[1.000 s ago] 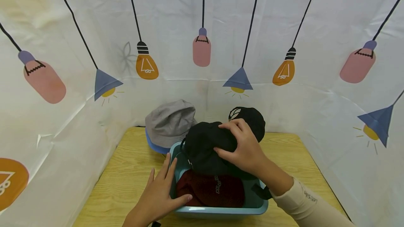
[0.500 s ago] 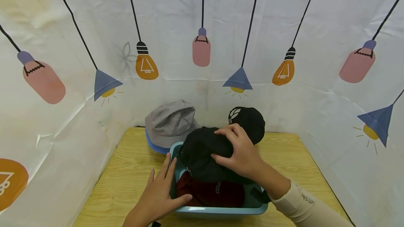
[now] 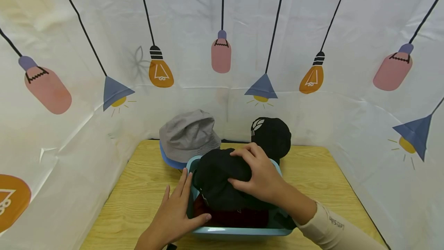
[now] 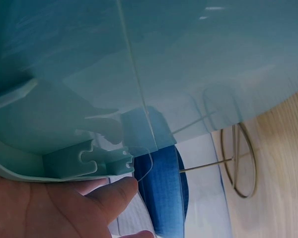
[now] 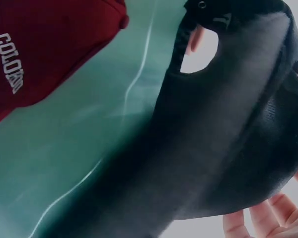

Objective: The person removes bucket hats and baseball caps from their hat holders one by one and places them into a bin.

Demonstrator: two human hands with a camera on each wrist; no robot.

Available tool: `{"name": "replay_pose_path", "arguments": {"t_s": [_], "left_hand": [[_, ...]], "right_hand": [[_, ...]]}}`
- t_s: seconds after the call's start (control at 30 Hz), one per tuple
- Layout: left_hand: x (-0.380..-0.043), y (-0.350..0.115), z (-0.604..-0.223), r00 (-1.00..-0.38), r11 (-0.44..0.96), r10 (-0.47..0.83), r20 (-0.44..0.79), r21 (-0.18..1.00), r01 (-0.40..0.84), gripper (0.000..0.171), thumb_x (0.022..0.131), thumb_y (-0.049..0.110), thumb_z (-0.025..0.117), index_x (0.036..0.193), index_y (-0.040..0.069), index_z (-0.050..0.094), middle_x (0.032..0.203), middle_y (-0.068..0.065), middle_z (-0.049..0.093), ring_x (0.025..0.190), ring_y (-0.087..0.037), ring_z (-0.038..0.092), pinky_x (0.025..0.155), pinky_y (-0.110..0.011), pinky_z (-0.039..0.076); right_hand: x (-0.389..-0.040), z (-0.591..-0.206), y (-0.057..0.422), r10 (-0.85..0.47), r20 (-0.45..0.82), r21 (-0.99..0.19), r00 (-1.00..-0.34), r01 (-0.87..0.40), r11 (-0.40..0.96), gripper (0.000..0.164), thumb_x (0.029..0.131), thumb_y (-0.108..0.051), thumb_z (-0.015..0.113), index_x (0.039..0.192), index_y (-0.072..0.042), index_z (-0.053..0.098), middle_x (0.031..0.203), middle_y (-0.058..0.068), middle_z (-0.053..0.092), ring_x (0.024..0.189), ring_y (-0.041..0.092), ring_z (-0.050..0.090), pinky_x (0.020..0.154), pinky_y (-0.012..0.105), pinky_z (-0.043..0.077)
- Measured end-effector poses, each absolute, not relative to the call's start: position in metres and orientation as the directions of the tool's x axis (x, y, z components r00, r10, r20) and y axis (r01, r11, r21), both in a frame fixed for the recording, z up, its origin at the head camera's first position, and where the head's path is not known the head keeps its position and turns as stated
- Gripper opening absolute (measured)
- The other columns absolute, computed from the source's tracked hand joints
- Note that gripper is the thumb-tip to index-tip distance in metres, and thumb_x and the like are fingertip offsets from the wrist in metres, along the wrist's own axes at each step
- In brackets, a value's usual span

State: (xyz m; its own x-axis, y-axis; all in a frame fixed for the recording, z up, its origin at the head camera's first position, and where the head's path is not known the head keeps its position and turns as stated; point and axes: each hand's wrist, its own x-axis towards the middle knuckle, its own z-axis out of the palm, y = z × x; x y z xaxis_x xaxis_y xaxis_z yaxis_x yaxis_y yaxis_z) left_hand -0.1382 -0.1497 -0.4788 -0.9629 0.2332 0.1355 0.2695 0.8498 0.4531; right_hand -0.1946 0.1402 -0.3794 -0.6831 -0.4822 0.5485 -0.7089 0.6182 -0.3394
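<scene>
My right hand [image 3: 261, 176] grips the crown of a black baseball cap [image 3: 222, 180], which is over the light-blue plastic basin [image 3: 243, 232]. Below it in the basin lies a maroon cap [image 3: 232, 219], partly covered. The right wrist view shows the black cap's strap opening and fingers [image 5: 260, 218] along its edge, with white lettering on the maroon cap [image 5: 49, 44]. At the basin's left side, my left hand [image 3: 173, 213] rests with straight fingers along the rim and its thumb over the front corner. Up close, the left hand [image 4: 64, 203] lies against the basin's edge.
A grey bucket hat [image 3: 189, 132] stands behind the basin on the left, with a blue brim [image 3: 171, 160] under it. Another black cap [image 3: 274, 136] stands back right. Thin wire hoops [image 4: 241, 163] show beyond the basin, on the wooden table [image 3: 138, 188].
My right hand has lowered the black cap toward me and slightly left, so it covers more of the maroon cap and uncovers the basin's back rim. The left hand stays put.
</scene>
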Motion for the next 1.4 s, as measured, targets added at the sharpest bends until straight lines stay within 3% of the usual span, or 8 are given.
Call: {"name": "replay_pose_path", "arguments": {"t_s": [0.4, 1.4], "left_hand": [[-0.137, -0.151, -0.477, -0.958, 0.843, 0.248, 0.145, 0.454, 0.288, 0.125, 0.080, 0.090, 0.054, 0.168, 0.011, 0.011, 0.175, -0.008, 0.003, 0.151, -0.036, 0.038, 0.118, -0.078, 0.016], [-0.139, -0.152, -0.480, -0.962, 0.848, 0.247, 0.114, 0.455, 0.272, 0.126, 0.079, 0.090, 0.055, 0.168, 0.014, 0.009, 0.175, -0.006, -0.001, 0.150, -0.037, 0.040, 0.119, -0.077, 0.013]], "right_hand": [[-0.190, -0.385, 0.141, -0.560, 0.456, -0.326, -0.692, -0.715, 0.618, 0.068, 0.078, -0.048, 0.088, 0.137, -0.029, 0.059, 0.129, -0.008, 0.051, 0.113, 0.008, 0.051, 0.092, 0.036, 0.054], [-0.211, -0.415, 0.130, -0.651, 0.273, -0.281, -0.708, -0.706, 0.650, 0.073, 0.081, -0.057, 0.083, 0.142, -0.028, 0.056, 0.119, -0.008, 0.047, 0.098, 0.006, 0.045, 0.085, 0.029, 0.050]]}}
